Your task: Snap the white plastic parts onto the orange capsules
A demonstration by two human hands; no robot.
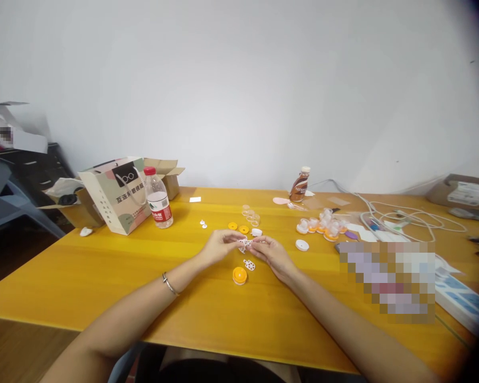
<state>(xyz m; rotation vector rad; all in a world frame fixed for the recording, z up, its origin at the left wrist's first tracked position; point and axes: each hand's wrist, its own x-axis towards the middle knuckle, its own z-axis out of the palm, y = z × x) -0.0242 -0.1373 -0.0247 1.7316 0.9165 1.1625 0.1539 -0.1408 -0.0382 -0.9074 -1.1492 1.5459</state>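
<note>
My left hand (pixel 219 246) and my right hand (pixel 272 254) meet over the middle of the yellow table (pixel 104 276). Both pinch a small white perforated plastic piece (pixel 245 243) between their fingertips. A second white perforated piece (pixel 249 264) lies on the table just below the hands. Beside it sits an orange round cap (pixel 239 275). A silver bracelet is on my left wrist. Beyond the hands lie two small orange discs (pixel 238 227), a white cap (pixel 256 232) and several clear plastic rings (pixel 250 214).
A water bottle (pixel 158 198), a paper bag (pixel 117 194) and cardboard boxes (pixel 165 173) stand at the back left. A brown drink bottle (pixel 299 184), a cluster of orange-and-clear parts (pixel 323 223), a white lid (pixel 302 244), white cables (pixel 407 215) and a booklet (pixel 461 298) lie to the right.
</note>
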